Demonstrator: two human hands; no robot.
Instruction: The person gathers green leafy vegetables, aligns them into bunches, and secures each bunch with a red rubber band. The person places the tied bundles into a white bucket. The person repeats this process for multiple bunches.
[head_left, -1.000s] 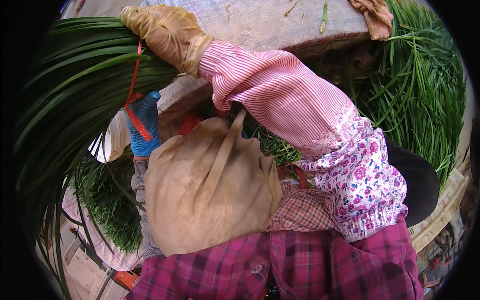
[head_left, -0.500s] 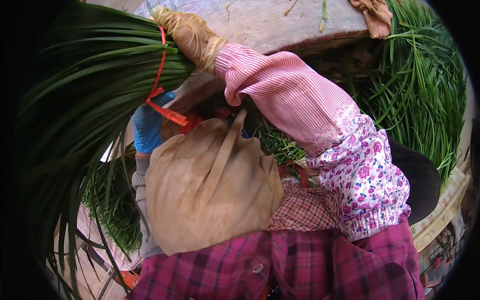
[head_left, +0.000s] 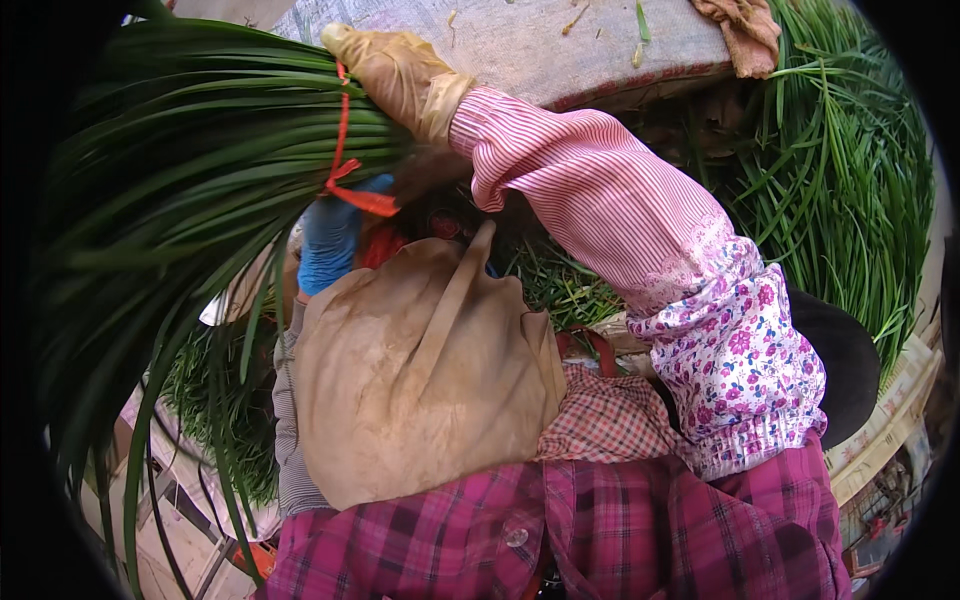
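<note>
A thick bundle of long green garlic chives [head_left: 235,130] is raised at the upper left, its leaves fanning out and drooping toward the lower left. Around its cut end runs a red tie [head_left: 343,130], knotted, with a loose tail hanging on the near side. My right hand [head_left: 392,82], in a yellowish rubber glove, grips the bundle's far side beside the tie; its fingers are partly hidden. Under the near side my left hand [head_left: 335,240], in a blue glove, supports the bundle near the knot, with most of its fingers covered by leaves.
A pale padded surface [head_left: 560,50] with stray leaf scraps lies ahead, a brownish cloth [head_left: 745,35] at its right end. Loose chives [head_left: 850,190] are heaped at the right, and more greens [head_left: 215,410] lie lower left. A tan cover [head_left: 430,390] spreads over my lap.
Both hands have shifted slightly right with the bundle, and its leaves have swung. The left hand has also risen a little. Each hand stays on the bundle.
</note>
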